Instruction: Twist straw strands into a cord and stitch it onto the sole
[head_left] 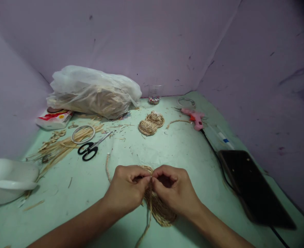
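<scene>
My left hand [127, 187] and my right hand [176, 189] meet fingertip to fingertip near the front of the table, both closed in a pinch. Between them they grip a thin twisted straw cord [149, 220], whose tail hangs toward me. Under the hands lies an oblong coiled straw piece [164, 210], partly hidden by my fingers. A cord end [107, 167] with a pale tip sticks out left of my left hand. Farther back rests a smaller coiled straw piece [151, 123], shaped like two joined rounds. Exactly how the fingertips hold the cord is too small to see.
Scissors [91, 147], a ring [83, 134] and loose straw strips [56, 151] lie left. A plastic bag [95, 93] stands behind, a white jug [10, 181] at the left edge. Right are a pink glue gun [197, 119], its cable and a dark flat slab [255, 189].
</scene>
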Tool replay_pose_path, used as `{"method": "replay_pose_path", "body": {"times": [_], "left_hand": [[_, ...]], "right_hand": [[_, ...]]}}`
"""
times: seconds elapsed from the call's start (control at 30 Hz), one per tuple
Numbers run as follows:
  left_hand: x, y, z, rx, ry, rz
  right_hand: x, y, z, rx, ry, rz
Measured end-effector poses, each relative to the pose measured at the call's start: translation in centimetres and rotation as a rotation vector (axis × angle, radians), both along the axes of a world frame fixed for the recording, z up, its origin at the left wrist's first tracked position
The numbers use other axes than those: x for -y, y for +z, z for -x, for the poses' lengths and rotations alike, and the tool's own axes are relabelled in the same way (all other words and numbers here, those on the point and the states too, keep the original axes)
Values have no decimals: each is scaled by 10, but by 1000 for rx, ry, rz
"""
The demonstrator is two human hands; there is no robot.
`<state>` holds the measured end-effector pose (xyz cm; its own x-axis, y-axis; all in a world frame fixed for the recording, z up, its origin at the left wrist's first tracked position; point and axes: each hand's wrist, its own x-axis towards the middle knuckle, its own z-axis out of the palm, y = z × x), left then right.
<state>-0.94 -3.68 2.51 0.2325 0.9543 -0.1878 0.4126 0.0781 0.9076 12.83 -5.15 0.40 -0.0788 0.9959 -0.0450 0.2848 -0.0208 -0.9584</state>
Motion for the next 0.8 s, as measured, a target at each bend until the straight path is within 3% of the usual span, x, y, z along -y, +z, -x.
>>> {"method": "replay_pose_path", "body": {"times": [0.2, 0.37, 0.63, 0.8], "left_hand": [[-1, 1, 4, -104, -113, -144], [0, 1, 4, -165, -123, -232], [3, -4, -1, -196, -87, -257], [2, -5, 0, -152, -51, -187]], "right_hand": [[0, 3, -3, 65, 66, -111], [-1, 2, -2, 96, 99, -144], [1, -1, 1, 100, 63, -77], [0, -2, 2, -10, 11, 71]]}}
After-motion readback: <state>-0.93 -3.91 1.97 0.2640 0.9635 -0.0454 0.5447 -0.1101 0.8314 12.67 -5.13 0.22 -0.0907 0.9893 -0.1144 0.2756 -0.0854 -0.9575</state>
